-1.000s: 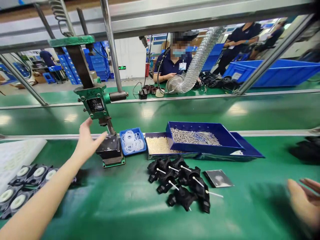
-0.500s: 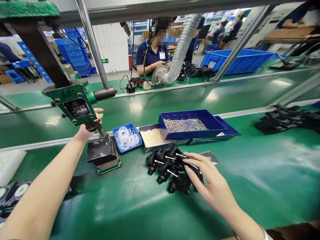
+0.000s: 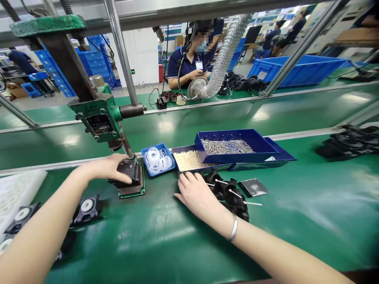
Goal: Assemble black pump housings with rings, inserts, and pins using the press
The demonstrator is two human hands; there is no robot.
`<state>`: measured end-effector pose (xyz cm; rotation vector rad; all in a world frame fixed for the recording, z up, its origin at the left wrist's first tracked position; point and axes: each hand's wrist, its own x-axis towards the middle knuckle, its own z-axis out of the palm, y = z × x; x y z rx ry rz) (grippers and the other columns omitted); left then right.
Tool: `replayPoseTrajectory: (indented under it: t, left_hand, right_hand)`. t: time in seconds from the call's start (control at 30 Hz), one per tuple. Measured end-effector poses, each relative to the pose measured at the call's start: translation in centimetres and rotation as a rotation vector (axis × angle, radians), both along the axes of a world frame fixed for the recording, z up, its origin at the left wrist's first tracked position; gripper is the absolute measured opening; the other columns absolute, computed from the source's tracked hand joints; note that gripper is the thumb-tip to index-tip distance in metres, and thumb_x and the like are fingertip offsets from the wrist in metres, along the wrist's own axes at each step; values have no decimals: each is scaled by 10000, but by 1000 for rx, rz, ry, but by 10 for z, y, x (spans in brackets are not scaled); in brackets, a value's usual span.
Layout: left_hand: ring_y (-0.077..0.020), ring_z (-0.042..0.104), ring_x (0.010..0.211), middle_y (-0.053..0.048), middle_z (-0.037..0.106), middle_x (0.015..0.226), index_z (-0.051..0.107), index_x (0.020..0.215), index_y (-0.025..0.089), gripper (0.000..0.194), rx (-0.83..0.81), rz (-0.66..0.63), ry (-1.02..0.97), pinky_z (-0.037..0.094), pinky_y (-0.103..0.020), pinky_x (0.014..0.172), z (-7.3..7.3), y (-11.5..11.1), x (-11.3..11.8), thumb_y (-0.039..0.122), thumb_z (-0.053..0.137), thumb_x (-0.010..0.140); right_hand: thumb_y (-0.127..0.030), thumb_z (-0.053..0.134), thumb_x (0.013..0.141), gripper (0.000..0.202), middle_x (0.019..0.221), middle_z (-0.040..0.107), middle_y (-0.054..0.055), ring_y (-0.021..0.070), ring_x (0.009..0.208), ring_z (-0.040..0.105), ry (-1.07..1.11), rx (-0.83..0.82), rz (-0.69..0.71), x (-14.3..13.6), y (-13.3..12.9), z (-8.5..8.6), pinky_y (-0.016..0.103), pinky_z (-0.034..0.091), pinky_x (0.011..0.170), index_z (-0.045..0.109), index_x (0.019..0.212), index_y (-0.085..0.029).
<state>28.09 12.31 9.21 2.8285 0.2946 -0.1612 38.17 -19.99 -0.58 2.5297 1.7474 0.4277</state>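
My left hand (image 3: 111, 167) reaches over the black block (image 3: 130, 171) at the base of the green press (image 3: 100, 118), fingers apart and nothing seen in them. Just in front of the tray of cream-coloured pellets (image 3: 189, 159), my right hand (image 3: 197, 193) lies palm down over the left part of a cluster of black parts (image 3: 237, 201). White pins stick out of these parts. Its thumb is spread from the fingers, and no held object shows. A small blue tray of white rings (image 3: 158, 159) stands between the press and the pellets.
A blue bin (image 3: 237, 157) of metal pins overlaps the pellet tray. A flat dark square (image 3: 254, 187) lies right of the cluster. Black parts with white rings (image 3: 88, 206) and a white tray (image 3: 22, 191) are at left. Across the bench, a person (image 3: 185, 65) sits beside a duct (image 3: 225, 59).
My left hand has come from behind the press down to its base block. My right hand has moved left across the cluster. The camera view has shifted slightly left.
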Motion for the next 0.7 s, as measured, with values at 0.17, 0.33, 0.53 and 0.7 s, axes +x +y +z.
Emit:
replayPoseTrajectory:
  t: [0.17,0.33,0.53,0.7]
  left_hand:
    - [-370,615,1194,-159,635,1333,544,1346,176,877,126,-69,5,489,-424,999,-20,-27,-9,450,828,563]
    - [-379,607,1200,-156,629,1344,554,1325,191,817,134,-71,-30,487,-446,998,-24,-27,-7,437,810,590]
    - [-373,628,1152,-156,656,1289,568,1309,186,800,148,-106,-36,509,-433,954,-22,-26,-7,415,811,581]
    - [-392,643,1111,-174,668,1248,587,1263,173,738,171,-99,-46,531,-442,889,-24,-27,-6,439,795,607]
  right_hand:
    - [-99,575,898,135,877,607,147,309,897,535,-58,-110,-29,-12,11,-5,412,466,689,710,895,-95]
    - [-40,531,874,188,902,604,147,287,874,555,-50,-127,51,-26,7,-6,369,496,627,706,895,-104]
    - [30,456,837,316,1227,614,243,344,1224,531,-91,-48,172,-21,7,-22,391,567,797,729,980,-37]
    - [49,464,818,317,1281,607,244,351,1296,517,62,48,193,-18,11,-25,427,566,930,724,966,-52]
